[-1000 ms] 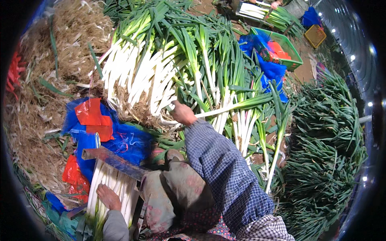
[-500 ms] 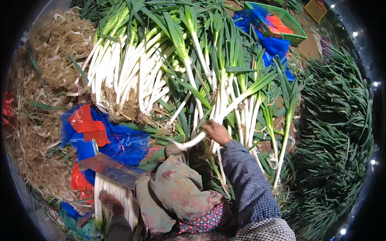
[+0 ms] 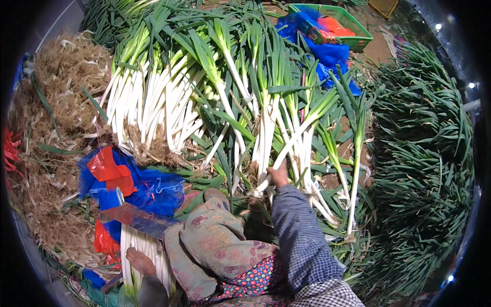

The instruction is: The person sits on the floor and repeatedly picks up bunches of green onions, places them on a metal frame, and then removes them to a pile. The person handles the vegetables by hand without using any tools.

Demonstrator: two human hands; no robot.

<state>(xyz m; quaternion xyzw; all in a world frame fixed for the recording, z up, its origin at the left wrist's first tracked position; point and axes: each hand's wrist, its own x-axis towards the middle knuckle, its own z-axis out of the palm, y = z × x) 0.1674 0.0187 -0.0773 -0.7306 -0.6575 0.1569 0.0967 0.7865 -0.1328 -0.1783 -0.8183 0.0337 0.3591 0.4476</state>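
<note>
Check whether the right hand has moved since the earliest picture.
Yes: the right hand has moved rightward, judged against the blue netting near the knees; it is now farther from it.

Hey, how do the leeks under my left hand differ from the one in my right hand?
The leek bundle under your left hand has many stalks side by side; your right hand grips a single leek. The bundle's green points toward you, the single leek's away. The bundle's far ends lie at a metal plate; the single leek's doesn't. Both turn from white to green.
</note>
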